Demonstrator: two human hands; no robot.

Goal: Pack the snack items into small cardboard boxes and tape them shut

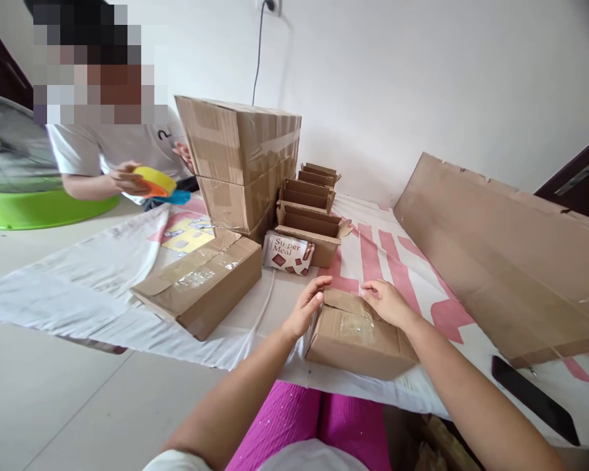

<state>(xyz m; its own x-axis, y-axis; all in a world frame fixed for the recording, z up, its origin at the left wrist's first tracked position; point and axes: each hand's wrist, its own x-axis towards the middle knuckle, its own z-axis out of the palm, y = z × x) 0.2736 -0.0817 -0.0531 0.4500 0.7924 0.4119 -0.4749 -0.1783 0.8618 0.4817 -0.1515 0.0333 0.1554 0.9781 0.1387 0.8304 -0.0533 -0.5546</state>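
Observation:
Directly before me lies a small cardboard box (355, 337) with clear tape and a flap across its top. My left hand (306, 309) is at the box's far left corner, fingers extended and thumb apart, holding nothing. Over the far right part of the same box, my right hand (386, 302) reaches in with fingers loosely bent and nothing visible between them; whether it presses on the flap I cannot tell. A white and brown packet (289, 253) marked "Super Meal" leans against an open cardboard box (308, 239) just beyond my hands.
A taped box (201, 278) lies to the left, before a stack of sealed boxes (255, 150). Across the table a person holds a yellow tape roll (154, 180). More open boxes (306, 195) line up behind. At right are a large cardboard sheet (510, 261) and a black phone (534, 399).

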